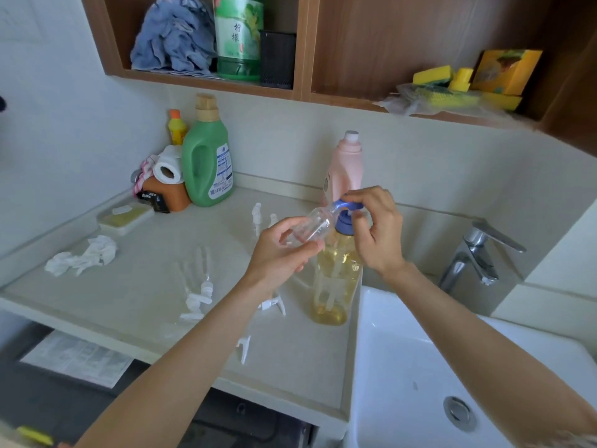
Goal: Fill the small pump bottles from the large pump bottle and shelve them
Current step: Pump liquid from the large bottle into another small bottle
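Spillage is the main risk: the left hand (284, 250) holds a clear small bottle (310, 226) tilted, mouth at the blue spout of the large pump bottle (336, 273) by the sink (420, 367). The right hand (378, 227) pinches the pump head (350, 206); a misaligned press would squirt soap onto the counter (129, 292).

Soft, even daylight fills the scene, bright on the white sink (420, 367) and pale worktop (145, 286), with only faint shadows. The wide lens bows the shelf (303, 92) and wall lines toward the edges. Detail is slightly soft throughout, the frame corners blurriest
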